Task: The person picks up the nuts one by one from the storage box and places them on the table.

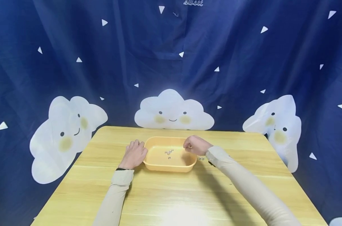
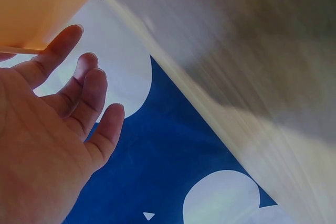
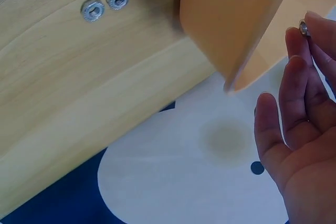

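A shallow orange plastic tray [image 1: 168, 169] sits on the table, with several small metal nuts [image 1: 169, 152] lying on its floor. My left hand [image 1: 133, 154] holds the tray's left rim; in the left wrist view the index finger [image 2: 65, 43] lies against the outer wall, while most of the thumb is hidden. Over the right end of the tray, my right hand [image 1: 197, 145] pinches one metal nut [image 3: 304, 28] between thumb and index finger, the other fingers loosely bent.
Two flange nuts [image 3: 105, 4] lie side by side on the wooden table [image 1: 159, 191], just right of the tray. Behind the table hangs a dark blue curtain [image 1: 148, 69] with white clouds and triangles.
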### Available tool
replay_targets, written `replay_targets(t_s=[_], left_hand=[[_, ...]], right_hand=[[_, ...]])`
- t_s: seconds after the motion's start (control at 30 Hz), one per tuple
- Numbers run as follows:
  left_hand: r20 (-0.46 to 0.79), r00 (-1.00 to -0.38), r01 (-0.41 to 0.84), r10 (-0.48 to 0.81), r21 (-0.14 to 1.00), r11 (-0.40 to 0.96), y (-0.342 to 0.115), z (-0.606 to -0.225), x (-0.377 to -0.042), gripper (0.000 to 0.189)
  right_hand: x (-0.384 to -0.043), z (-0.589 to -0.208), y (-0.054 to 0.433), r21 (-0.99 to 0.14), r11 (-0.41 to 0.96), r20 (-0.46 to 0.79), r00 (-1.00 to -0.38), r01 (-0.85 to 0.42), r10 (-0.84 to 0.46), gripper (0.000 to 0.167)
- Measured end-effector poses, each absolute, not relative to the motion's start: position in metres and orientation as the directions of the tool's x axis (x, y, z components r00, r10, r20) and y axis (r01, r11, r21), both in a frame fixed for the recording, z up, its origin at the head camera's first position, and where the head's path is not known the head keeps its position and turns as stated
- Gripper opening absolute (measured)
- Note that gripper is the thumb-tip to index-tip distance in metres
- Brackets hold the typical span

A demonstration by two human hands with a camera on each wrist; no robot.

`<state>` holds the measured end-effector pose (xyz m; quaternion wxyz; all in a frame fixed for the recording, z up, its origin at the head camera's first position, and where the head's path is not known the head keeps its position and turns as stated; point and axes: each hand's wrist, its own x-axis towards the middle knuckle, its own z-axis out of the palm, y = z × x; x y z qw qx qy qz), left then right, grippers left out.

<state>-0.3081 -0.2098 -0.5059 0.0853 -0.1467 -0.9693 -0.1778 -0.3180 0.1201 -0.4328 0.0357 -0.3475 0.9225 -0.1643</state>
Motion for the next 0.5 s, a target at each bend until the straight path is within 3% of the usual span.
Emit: replay_targets(t_s=[0.33, 0.5], left_hand=[[0.236, -0.936, 0.328, 0.261, 0.316, 0.890, -0.209, -0.503, -0.307, 0.024], [0.229, -0.939, 0.320, 0.255, 0.317, 0.893, -0.209, -0.504, -0.307, 0.024]], right_hand=[[-0.315, -0.430, 0.138, -0.370, 0.717, 0.072, -0.788, -0.591, -0.612, 0.010], [-0.314, -0.435, 0.148, -0.351, 0.696, 0.145, -0.771, -0.627, -0.621, 0.008]])
